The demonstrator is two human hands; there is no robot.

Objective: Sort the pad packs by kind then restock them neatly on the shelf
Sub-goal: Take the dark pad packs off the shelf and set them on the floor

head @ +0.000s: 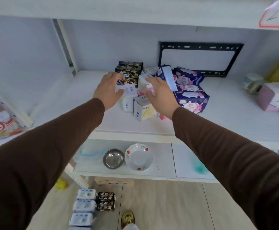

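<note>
A jumble of pad packs lies on the white shelf: black packs at the back, white packs in front, dark purple packs at the right and a blue-and-white pack standing on edge. My left hand hovers over the pile's left side with fingers spread. My right hand reaches over the white packs, fingers relaxed, and its fingertips hide a small pink pack. More white packs and black packs are lined up on the floor.
A black metal bracket leans on the shelf's back wall. Boxes and a jar stand at the right. On the lower shelf sit a steel bowl, a flowered dish and a clear container.
</note>
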